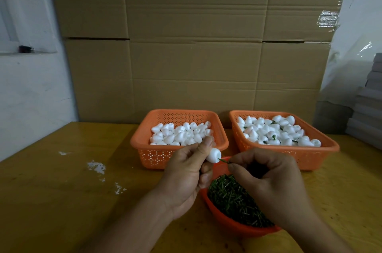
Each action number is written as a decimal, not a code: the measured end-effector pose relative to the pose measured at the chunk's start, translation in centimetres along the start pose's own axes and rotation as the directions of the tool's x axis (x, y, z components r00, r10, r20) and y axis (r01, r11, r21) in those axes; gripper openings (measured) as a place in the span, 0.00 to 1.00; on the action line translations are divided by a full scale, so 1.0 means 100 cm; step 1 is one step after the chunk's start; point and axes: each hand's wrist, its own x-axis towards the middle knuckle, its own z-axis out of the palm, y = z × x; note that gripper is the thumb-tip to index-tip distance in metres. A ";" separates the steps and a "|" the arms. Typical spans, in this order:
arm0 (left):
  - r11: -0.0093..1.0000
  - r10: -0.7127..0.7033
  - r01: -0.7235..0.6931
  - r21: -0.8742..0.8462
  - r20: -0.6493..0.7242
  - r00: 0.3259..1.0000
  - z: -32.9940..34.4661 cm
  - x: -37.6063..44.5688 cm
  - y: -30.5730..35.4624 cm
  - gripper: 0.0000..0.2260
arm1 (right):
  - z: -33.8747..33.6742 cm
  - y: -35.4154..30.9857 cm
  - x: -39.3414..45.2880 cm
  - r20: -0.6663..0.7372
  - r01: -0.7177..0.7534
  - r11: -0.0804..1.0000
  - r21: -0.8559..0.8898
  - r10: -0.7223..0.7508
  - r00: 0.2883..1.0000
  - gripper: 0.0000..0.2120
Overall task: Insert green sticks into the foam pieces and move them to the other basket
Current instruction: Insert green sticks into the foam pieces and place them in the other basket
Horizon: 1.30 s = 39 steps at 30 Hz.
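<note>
Head view: green stick between right hand and left-hand foam piece.

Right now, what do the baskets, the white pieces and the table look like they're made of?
Baskets: orange moulded plastic, apparently, with punched lattice walls and a dull sheen. White pieces: matte foam, by their soft white grain. Table: yellowish wood or laminate, lightly glossy, with chipped white patches; which one is unclear.
</note>
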 end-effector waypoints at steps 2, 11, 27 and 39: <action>1.000 0.008 -0.009 0.012 0.003 1.000 0.001 -0.001 0.000 0.14 | 0.001 0.000 0.000 -0.004 0.005 1.000 0.001 -0.005 1.000 0.08; 0.998 0.036 -0.037 0.048 0.011 0.999 0.001 -0.002 -0.001 0.15 | 0.007 -0.003 -0.004 -0.047 0.099 0.988 -0.116 -0.105 0.993 0.07; 0.999 0.034 -0.035 0.010 0.054 0.998 -0.001 -0.002 -0.002 0.11 | 0.011 -0.005 -0.006 -0.101 0.072 0.977 -0.202 -0.094 0.990 0.06; 0.993 0.120 -0.117 -0.029 0.106 0.987 0.001 -0.003 -0.004 0.07 | 0.013 -0.005 -0.006 -0.089 0.010 0.997 -0.076 -0.017 0.996 0.08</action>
